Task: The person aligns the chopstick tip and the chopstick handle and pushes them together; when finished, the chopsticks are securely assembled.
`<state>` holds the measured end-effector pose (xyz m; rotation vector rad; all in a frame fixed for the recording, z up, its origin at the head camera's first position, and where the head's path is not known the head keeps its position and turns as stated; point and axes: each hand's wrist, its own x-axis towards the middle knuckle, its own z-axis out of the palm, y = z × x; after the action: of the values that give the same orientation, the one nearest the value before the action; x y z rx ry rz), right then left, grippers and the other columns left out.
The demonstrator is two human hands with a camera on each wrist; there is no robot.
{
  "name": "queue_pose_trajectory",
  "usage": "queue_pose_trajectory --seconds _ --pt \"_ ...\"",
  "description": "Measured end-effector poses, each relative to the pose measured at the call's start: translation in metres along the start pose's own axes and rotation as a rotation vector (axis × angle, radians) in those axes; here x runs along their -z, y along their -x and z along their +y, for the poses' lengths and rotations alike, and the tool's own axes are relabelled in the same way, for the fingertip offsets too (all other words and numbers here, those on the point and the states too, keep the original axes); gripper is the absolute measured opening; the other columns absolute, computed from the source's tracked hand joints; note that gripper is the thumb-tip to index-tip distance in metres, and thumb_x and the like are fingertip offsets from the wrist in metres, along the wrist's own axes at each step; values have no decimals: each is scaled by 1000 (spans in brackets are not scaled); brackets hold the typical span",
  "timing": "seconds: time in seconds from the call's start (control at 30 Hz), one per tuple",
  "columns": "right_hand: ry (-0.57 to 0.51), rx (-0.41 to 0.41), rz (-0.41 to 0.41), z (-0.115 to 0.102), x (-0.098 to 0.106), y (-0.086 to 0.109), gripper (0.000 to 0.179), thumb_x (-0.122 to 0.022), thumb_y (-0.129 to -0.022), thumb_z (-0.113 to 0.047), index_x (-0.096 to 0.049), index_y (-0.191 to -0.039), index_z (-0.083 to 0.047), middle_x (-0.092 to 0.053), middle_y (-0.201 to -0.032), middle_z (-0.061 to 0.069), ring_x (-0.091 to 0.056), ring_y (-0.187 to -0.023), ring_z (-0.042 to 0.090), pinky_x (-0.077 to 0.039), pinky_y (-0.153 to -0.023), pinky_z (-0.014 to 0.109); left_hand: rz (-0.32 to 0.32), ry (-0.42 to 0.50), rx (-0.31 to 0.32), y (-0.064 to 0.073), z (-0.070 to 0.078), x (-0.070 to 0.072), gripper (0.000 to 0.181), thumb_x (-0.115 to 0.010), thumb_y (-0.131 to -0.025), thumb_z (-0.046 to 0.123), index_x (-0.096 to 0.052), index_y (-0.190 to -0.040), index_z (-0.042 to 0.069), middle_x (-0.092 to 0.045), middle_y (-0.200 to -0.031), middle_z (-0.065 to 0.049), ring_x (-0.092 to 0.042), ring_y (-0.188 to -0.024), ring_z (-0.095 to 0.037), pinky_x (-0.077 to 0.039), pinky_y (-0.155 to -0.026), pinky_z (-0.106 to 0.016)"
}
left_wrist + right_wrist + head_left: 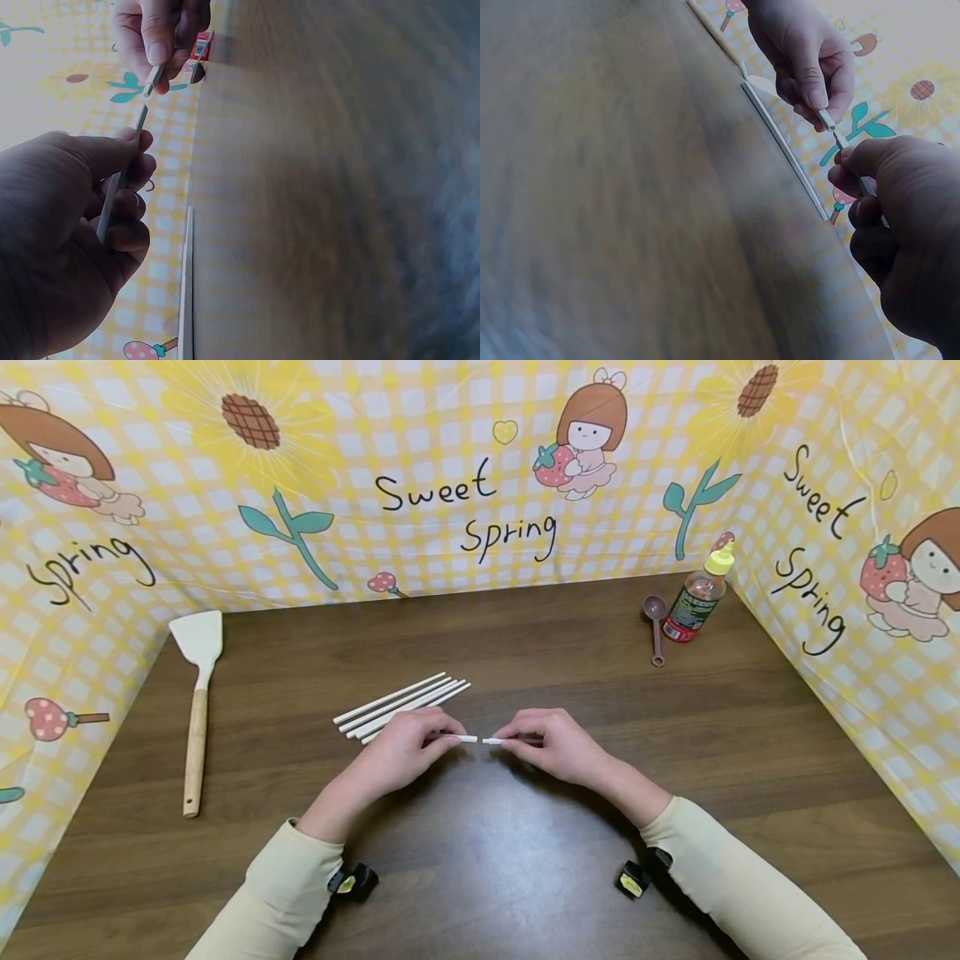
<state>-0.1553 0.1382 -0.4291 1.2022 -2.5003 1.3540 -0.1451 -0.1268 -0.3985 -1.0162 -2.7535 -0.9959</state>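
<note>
My left hand (408, 747) pinches a thin white stick (468, 739) between thumb and fingers. In the left wrist view this stick (111, 201) runs back across the palm side of the curled fingers. Opposite it, my right hand (558, 745) pinches a second white stick (491, 741), whose tip looks narrower in the right wrist view. The two ends face each other, nearly in line, with a small gap between them. Both are held above the table. Several more white sticks (405, 697) lie side by side just behind the left hand, which hides part of them.
On the brown wooden table (495, 877), a white spatula (197, 710) with a wooden handle lies at the left. At the back right a brown measuring spoon (656, 625) lies beside a yellow-capped bottle (693, 602). A yellow checked cloth (420, 418) borders the table's back and sides.
</note>
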Motion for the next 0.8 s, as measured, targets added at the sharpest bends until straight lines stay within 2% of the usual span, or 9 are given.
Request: queue_pose_trajectory --seconds 0.33,0.8 --pt "5 6 0 -2 0 0 12 -72 -94 -9 -79 -103 -14 -66 -88 -11 -54 -71 6 -47 -64 25 -2 -12 -22 -1 3 -1 3 -75 -92 11 -75 -94 13 -65 -86 8 -58 -78 -9 -49 -72 -31" --pt "2 12 -10 -2 -1 0 13 -72 -95 -9 -79 -104 -14 -67 -88 -11 -54 -71 5 -46 -64 24 -31 0 -18 -1 4 -2 3 -74 -94 13 -75 -96 12 -66 -88 8 -58 -79 -8 -49 -73 -30"
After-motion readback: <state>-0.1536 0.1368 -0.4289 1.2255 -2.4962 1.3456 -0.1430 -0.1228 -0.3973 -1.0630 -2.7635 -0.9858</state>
